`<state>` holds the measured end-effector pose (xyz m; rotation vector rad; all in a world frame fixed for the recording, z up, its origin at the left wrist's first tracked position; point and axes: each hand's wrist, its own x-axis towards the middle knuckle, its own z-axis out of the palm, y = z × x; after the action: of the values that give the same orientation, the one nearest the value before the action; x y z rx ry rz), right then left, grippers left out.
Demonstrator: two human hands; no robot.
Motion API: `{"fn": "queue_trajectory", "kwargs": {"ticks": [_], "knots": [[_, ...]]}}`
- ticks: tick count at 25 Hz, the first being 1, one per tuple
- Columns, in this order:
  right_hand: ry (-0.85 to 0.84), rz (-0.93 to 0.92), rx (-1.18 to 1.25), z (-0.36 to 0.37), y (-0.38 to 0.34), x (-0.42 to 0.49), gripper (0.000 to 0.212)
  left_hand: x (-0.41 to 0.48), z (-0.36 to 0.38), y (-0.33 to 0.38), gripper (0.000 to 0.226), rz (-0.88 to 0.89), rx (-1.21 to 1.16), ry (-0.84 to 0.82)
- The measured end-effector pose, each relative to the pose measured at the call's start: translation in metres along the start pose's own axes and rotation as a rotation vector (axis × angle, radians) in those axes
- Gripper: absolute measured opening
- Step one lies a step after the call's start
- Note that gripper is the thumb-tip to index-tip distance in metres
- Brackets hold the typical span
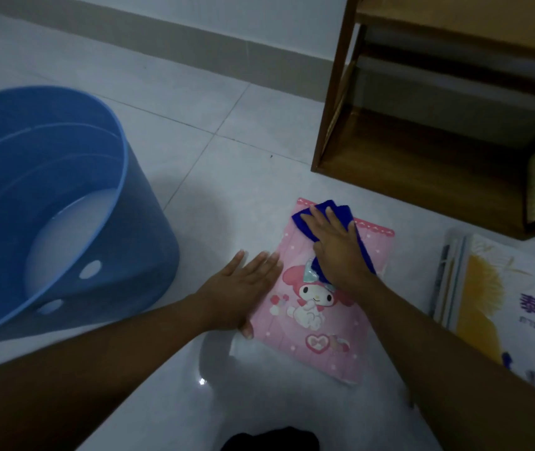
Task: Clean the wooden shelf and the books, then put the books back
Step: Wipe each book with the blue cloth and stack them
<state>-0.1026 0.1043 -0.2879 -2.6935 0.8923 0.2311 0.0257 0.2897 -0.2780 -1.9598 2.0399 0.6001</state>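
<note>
On pale glossy floor tiles [194, 109] below a grey skirting [129, 37], a blue bucket [149, 239] holding water is cut off at the left. The left hand [243, 284] lies flat, fingers straight, steadying the pink book [321, 327]. The right hand [337, 245] presses a blue cloth [341, 209] onto the book's cover with spread fingers. A stack of books [487, 288] and the wooden shelf [422, 164] run off the right edge.
</note>
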Motion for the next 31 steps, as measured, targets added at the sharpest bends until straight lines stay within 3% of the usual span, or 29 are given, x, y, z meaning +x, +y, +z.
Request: {"fn": "queue_trajectory", "kwargs": {"ticks": [6, 8, 11, 13, 15, 17, 20, 25, 27, 31], "knots": [[0.041, 0.235, -0.043, -0.009, 0.030, -0.006, 0.078, -0.002, -0.009, 0.008, 0.107, -0.039, 0.055, -0.009], [0.152, 0.309, 0.152, -0.019, 0.042, -0.019, 0.065, -0.001, -0.011, 0.014, 0.099, -0.081, 0.037, -0.006], [0.381, 0.450, 0.687, -0.039, 0.048, -0.041, 0.046, -0.001, -0.019, 0.030, 0.050, -0.302, -0.340, 0.274], [0.399, 0.530, 0.884, -0.048, 0.046, -0.053, 0.044, 0.003, -0.025, 0.039, 0.034, -0.487, -0.478, 0.427], [0.357, 0.631, 1.124, -0.052, 0.045, -0.066, 0.043, 0.008, -0.028, 0.046, 0.051, -0.692, -0.651, 0.380], [0.319, 0.705, 1.373, -0.054, 0.042, -0.079, 0.042, 0.016, -0.025, 0.052, 0.075, -0.764, -0.657, 0.215], [0.286, 0.697, 1.502, -0.062, 0.035, -0.091, 0.036, 0.017, -0.032, 0.057, 0.065, -0.647, -0.682, 0.076], [0.218, 0.752, 1.918, -0.081, 0.017, -0.090, 0.026, -0.015, -0.077, 0.063, 0.031, -0.372, -0.914, 0.154], [0.178, 0.744, 2.000, -0.091, 0.006, -0.088, 0.014, -0.027, -0.090, 0.071, 0.032, -0.316, -0.904, 0.188], [0.134, 0.544, 2.071, -0.124, -0.014, -0.081, 0.030, -0.041, -0.114, 0.093, 0.042, -0.261, -0.832, 0.262]]}}
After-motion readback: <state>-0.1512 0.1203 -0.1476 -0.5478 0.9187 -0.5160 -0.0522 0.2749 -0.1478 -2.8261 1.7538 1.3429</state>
